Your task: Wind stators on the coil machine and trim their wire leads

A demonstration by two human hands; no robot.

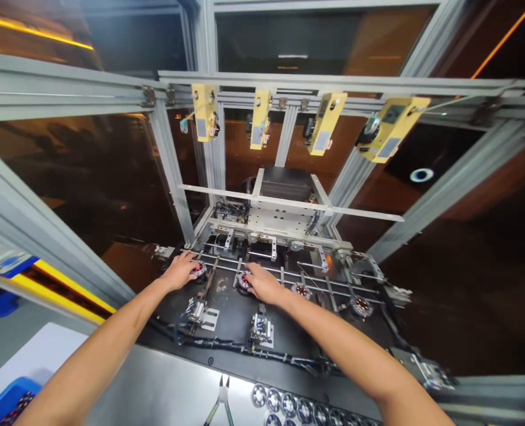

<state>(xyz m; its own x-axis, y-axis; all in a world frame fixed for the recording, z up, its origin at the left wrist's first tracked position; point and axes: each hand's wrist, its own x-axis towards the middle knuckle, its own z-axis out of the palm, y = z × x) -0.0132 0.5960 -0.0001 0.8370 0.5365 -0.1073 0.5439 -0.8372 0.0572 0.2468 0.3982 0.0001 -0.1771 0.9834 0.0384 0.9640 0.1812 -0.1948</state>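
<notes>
My left hand [180,271] is at the far left of the black fixture plate, its fingers curled against the edge of a round motor part [199,270] with a red centre. To the right, my right hand [263,284] grips the side of a second round motor part [243,280], also red in the middle. Each part sits at the slim metal rails [284,273], and the fingers partly cover both. Farther right along the rails are two more round parts with copper-coloured windings, one [301,290] close to my right forearm and the other [361,306] beyond it.
Yellow units [327,125] hang from the frame above a long metal bar [289,201]. Small metal clamps [261,329] and a cable bundle [218,343] lie nearer me. Cutting pliers [222,397], several round parts [289,405] and a blue bin [5,402] are in front.
</notes>
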